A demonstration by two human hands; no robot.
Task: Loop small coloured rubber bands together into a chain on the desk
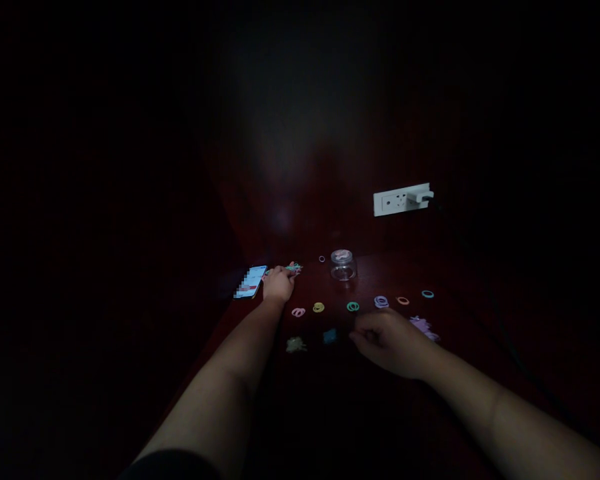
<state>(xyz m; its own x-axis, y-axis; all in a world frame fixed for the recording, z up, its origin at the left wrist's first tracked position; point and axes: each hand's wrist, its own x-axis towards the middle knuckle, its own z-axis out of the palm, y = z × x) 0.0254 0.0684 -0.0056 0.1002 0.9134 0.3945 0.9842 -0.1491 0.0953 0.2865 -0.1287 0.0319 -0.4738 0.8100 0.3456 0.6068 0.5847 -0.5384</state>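
Observation:
My left hand (pixel 279 284) reaches to a mixed pile of coloured bands (pixel 294 268) beside the phone; its fingers rest on the pile and what they hold, if anything, is hidden. My right hand (pixel 391 341) hovers low over the table with fingers curled and the tips together; nothing can be made out between them. Just beyond it lie green rings (pixel 353 307), purple rings (pixel 381 302) and an orange ring (pixel 403 301). Pink rings (pixel 299 312) and yellow rings (pixel 319 307) lie further left. A purple heap (pixel 424 328) is partly behind my right hand.
A lit phone (pixel 251 282) lies at the left edge. A clear lidded jar (pixel 343 267) stands at the back near a small ring (pixel 322 259). Nearer are a pale heap (pixel 296 345) and a blue heap (pixel 330 336). A wall socket (pixel 401 200) holds a plug with a cable.

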